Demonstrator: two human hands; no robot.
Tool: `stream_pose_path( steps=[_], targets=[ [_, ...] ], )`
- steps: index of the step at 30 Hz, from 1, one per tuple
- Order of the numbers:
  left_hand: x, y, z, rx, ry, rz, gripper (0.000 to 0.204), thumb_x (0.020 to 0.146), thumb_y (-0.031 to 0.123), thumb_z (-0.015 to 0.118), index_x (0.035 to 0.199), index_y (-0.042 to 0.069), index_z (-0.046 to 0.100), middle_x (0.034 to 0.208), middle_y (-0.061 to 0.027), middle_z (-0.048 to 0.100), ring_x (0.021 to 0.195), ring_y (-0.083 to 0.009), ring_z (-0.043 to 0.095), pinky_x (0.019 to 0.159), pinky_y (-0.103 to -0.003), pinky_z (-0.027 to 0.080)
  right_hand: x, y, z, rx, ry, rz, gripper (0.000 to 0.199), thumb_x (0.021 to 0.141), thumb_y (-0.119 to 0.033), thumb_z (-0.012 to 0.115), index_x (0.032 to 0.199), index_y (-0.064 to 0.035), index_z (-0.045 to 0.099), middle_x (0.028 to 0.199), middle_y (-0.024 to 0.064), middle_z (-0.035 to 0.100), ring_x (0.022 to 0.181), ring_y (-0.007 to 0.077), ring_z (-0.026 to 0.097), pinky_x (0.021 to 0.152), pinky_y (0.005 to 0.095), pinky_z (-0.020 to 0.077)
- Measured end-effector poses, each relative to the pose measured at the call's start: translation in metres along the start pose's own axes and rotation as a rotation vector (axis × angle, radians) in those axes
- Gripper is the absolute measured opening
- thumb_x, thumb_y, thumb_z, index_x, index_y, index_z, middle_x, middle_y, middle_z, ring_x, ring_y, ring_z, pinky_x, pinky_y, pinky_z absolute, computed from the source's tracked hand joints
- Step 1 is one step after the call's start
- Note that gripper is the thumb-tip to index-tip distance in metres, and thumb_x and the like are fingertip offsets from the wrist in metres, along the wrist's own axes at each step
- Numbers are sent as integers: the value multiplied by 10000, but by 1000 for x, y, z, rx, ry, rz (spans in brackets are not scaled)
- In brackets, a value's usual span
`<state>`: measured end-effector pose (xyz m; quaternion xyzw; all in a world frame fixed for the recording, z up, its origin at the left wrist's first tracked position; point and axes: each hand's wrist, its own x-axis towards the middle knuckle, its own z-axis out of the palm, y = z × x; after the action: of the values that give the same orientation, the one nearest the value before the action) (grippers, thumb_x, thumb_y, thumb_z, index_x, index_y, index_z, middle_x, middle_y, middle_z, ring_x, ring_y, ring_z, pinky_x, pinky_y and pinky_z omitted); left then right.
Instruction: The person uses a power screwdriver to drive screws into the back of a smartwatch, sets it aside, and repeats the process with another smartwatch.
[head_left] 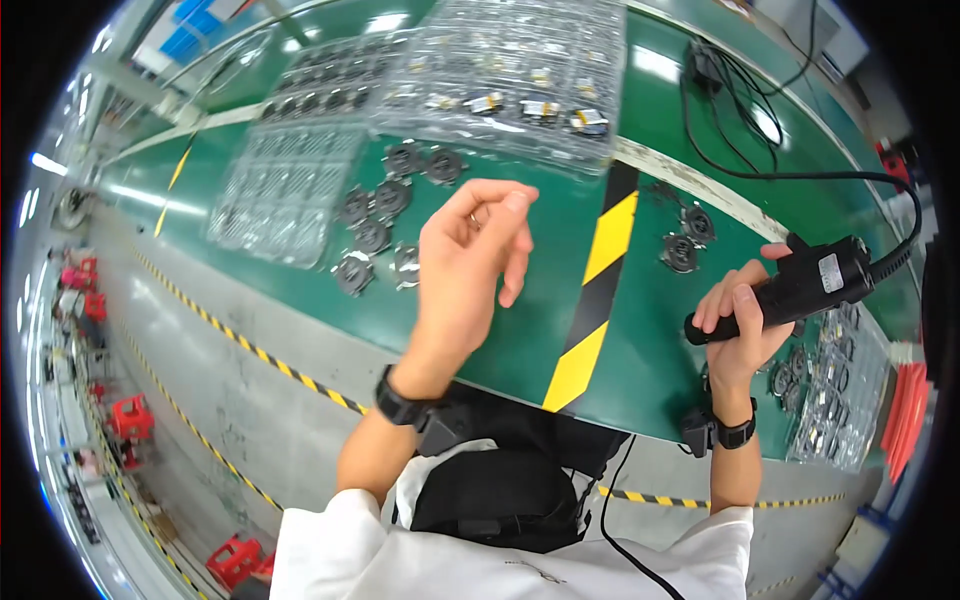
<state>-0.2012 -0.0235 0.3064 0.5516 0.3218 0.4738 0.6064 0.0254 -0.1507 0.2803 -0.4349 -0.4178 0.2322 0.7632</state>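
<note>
Bare forearms below white rolled-up sleeves point(330, 540), a black band on each wrist (left wrist band point(400, 405), right wrist band point(737, 433)). At the waist a black pouch point(495, 490), possibly an apron fold, hard to tell here.

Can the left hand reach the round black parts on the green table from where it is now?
Probably yes. The left hand is raised just beside the round black parts, nothing lies between them on the green table, and its fingers look free, perhaps pinching something small.
</note>
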Motion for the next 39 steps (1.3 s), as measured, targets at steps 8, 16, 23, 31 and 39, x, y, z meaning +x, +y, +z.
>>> stream_pose_path(
  steps=[8, 16, 23, 31, 39],
  targets=[
    [-123, 78, -21, -388, -20, -173, 143, 1035, 183, 620, 1066, 49, 660, 751, 13, 600, 519, -13, 433, 417, -206, 297, -68, -77, 35, 6, -56, -17, 402, 961, -36, 589, 1317, 22, 409, 704, 29, 447, 476, 129, 476, 457, 285, 425],
    [-289, 108, 8, 796, -459, 920, 166, 975, 110, 655, 1122, 33, 671, 774, -42, 617, 602, -167, 584, 497, -294, 492, -99, -144, 45, -8, -10, -13, 407, 971, -29, 584, 1335, 21, 411, 720, 23, 455, 483, 125, 484, 467, 277, 426],
    [-347, 145, 93, -450, -766, -453, 165, 1013, 194, 623, 988, 32, 635, 639, 15, 464, 501, -70, 468, 436, -237, 376, -93, -162, 13, -88, 16, -18, 397, 968, -34, 590, 1323, 22, 421, 711, 24, 477, 482, 122, 495, 474, 274, 439],
    [-250, 75, 95, -793, -505, -1012, 195, 1037, 203, 557, 910, 61, 598, 698, 12, 533, 509, -58, 450, 471, -207, 345, -34, -121, -8, -80, 28, 39, 380, 934, 12, 573, 1282, 43, 424, 697, 47, 518, 496, 139, 534, 484, 286, 466],
    [-28, 57, 42, 1278, -252, 450, 575, 877, 242, 743, 1412, 104, 584, 1568, -185, 413, 1464, -365, 359, 1201, -520, 289, 31, -94, -59, -50, 4, 103, 402, 909, 31, 578, 1271, 74, 409, 730, 63, 526, 503, 154, 541, 497, 306, 489]
  ],
)
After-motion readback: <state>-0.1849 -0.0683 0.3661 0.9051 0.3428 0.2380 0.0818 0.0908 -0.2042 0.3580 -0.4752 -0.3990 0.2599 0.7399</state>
